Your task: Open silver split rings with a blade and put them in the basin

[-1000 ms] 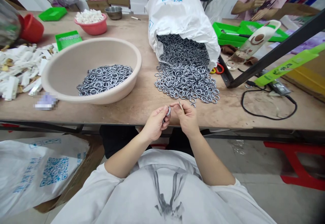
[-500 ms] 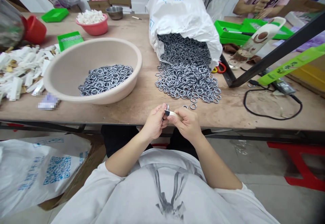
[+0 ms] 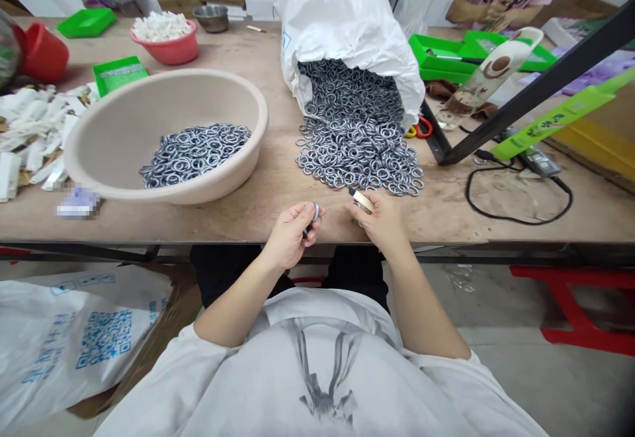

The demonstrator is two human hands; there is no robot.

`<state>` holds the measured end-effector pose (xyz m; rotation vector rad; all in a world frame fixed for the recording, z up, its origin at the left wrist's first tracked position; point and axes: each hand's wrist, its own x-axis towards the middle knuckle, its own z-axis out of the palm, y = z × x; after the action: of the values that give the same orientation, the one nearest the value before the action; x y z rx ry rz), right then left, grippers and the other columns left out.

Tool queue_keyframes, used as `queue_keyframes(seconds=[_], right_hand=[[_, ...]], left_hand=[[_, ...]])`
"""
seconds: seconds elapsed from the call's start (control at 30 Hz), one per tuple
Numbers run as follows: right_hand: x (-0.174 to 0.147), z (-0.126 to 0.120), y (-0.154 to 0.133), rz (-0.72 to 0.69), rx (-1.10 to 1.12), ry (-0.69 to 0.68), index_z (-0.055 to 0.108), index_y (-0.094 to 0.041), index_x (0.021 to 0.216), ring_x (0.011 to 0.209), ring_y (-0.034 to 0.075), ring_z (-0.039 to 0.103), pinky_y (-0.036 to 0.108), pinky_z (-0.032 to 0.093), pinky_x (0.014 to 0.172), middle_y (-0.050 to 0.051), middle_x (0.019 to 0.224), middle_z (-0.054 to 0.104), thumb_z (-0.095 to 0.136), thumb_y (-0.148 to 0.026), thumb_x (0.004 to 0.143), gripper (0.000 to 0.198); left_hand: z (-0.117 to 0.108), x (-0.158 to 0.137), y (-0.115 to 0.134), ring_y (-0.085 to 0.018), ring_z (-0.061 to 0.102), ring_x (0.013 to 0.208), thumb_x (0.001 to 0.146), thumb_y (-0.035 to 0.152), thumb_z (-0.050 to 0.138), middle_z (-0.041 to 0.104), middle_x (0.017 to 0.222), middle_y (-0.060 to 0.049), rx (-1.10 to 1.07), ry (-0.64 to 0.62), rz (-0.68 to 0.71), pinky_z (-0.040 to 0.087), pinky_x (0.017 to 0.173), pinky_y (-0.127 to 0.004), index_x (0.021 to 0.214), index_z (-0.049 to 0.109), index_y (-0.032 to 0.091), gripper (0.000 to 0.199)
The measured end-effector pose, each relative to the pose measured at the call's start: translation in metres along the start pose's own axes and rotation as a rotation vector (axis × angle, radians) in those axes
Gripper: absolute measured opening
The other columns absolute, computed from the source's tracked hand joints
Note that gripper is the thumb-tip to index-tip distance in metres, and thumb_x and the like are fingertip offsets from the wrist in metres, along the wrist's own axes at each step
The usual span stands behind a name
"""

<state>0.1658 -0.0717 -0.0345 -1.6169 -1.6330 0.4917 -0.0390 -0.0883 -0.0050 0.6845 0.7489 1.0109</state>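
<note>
Pinched between the fingertips of my left hand (image 3: 292, 233) is a grey metal ring (image 3: 316, 211); something dark shows just below it. My right hand (image 3: 385, 223) is closed around a short cream-handled tool with a dark, slanted tip (image 3: 362, 201), probably a blade. Part of a ring seems to show by the right fingertips, though it is too small to be sure. Both hands are apart, over the table's front edge. Just beyond my right hand lies a pile of loose grey rings (image 3: 367, 159), spilling from a white sack (image 3: 347, 20).
A large beige basin (image 3: 119, 126) at left holds many rings. White pieces (image 3: 34, 126), green trays (image 3: 119, 77) and a pink bowl (image 3: 166, 50) stand beyond. A dark metal bar (image 3: 530, 86), bottle (image 3: 471, 93) and cable (image 3: 469, 202) are at right. Across the table, a person's hands (image 3: 499, 14) work.
My hands have moved apart: the left goes left with the ring, the right goes right and slightly forward with the tool. The whole view has shifted a little.
</note>
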Motion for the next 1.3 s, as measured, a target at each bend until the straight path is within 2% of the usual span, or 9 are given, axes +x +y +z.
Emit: queue_keyframes(seconds=[0.1,0.23,0.33,0.5,0.6,0.8,0.97,1.1,1.3], right_hand=[[-0.001,0.002,0.003,0.027,-0.289,-0.034,0.075,-0.021,0.086,0.075,0.024,0.055,0.033,0.037,0.068,0.006,0.078,0.064,0.074,-0.041,0.082,0.021],[-0.001,0.006,0.002,-0.02,-0.335,-0.023,0.074,-0.021,0.09,0.08,0.025,0.056,0.036,0.039,0.072,0.01,0.087,0.064,0.065,-0.033,0.089,0.015],[0.0,0.005,-0.002,-0.016,-0.089,-0.019,0.07,-0.021,0.087,0.079,0.023,0.055,0.035,0.041,0.073,0.007,0.082,0.06,0.062,-0.037,0.09,0.018],[-0.012,0.017,-0.031,0.096,0.694,-0.076,0.06,-0.022,0.082,0.057,0.012,0.043,0.027,0.039,0.057,-0.003,0.065,0.049,0.063,-0.065,0.084,0.044],[-0.027,0.036,-0.051,0.175,0.833,-0.027,0.06,-0.023,0.083,0.052,0.011,0.043,0.026,0.038,0.049,-0.004,0.062,0.05,0.068,-0.066,0.08,0.044],[-0.039,0.053,-0.055,0.079,0.69,0.184,0.062,-0.022,0.08,0.072,0.014,0.057,0.029,0.05,0.07,0.0,0.077,0.061,0.072,-0.049,0.083,0.029],[-0.024,0.041,-0.05,0.02,0.794,0.019,0.065,-0.024,0.099,0.066,0.013,0.058,0.029,0.051,0.065,-0.001,0.081,0.065,0.076,-0.046,0.077,0.032],[-0.011,0.03,-0.048,0.021,0.778,-0.107,0.065,-0.023,0.088,0.064,0.013,0.058,0.028,0.05,0.063,-0.002,0.074,0.065,0.073,-0.05,0.078,0.03],[-0.021,0.012,-0.05,-0.204,0.366,-0.083,0.064,-0.02,0.077,0.063,0.014,0.051,0.029,0.039,0.062,-0.001,0.066,0.058,0.062,-0.052,0.089,0.034]], left_hand=[[-0.005,0.006,0.001,-0.004,0.042,0.046,0.074,0.036,0.078,0.053,0.063,0.005,-0.03,0.059,0.014,0.028,0.04,-0.014,0.098,0.066,0.014,0.035],[-0.01,0.01,0.003,-0.006,0.048,0.046,0.069,0.021,0.069,0.061,0.068,0.002,-0.081,0.159,-0.002,0.029,0.037,-0.016,0.09,0.063,0.015,0.022],[-0.01,0.011,0.005,-0.006,0.048,0.045,0.07,0.026,0.067,0.059,0.067,0.002,-0.097,0.202,-0.018,0.028,0.036,-0.017,0.083,0.06,0.015,0.018],[0.005,0.009,-0.008,-0.004,0.043,0.044,0.072,0.051,0.077,0.054,0.068,0.004,-0.046,0.134,-0.048,0.022,0.036,-0.015,0.086,0.06,0.015,0.042],[0.017,0.009,-0.022,-0.003,0.038,0.045,0.071,0.059,0.079,0.048,0.065,0.005,-0.025,0.079,-0.005,0.019,0.037,-0.014,0.084,0.058,0.016,0.049],[0.019,0.012,-0.027,-0.003,0.03,0.045,0.07,0.058,0.08,0.04,0.059,0.007,-0.018,0.09,0.062,0.018,0.039,-0.015,0.076,0.052,0.017,0.05],[0.013,0.009,-0.017,-0.004,0.03,0.045,0.072,0.055,0.078,0.04,0.059,0.007,0.033,0.02,0.041,0.018,0.039,-0.015,0.078,0.052,0.017,0.046],[0.012,0.009,-0.015,-0.003,0.031,0.045,0.074,0.056,0.075,0.04,0.061,0.007,0.031,-0.009,0.033,0.017,0.039,-0.016,0.076,0.049,0.017,0.046],[0.007,0.011,-0.014,-0.003,0.032,0.045,0.076,0.055,0.074,0.039,0.062,0.007,0.012,-0.012,0.074,0.021,0.039,-0.015,0.073,0.046,0.018,0.047]])
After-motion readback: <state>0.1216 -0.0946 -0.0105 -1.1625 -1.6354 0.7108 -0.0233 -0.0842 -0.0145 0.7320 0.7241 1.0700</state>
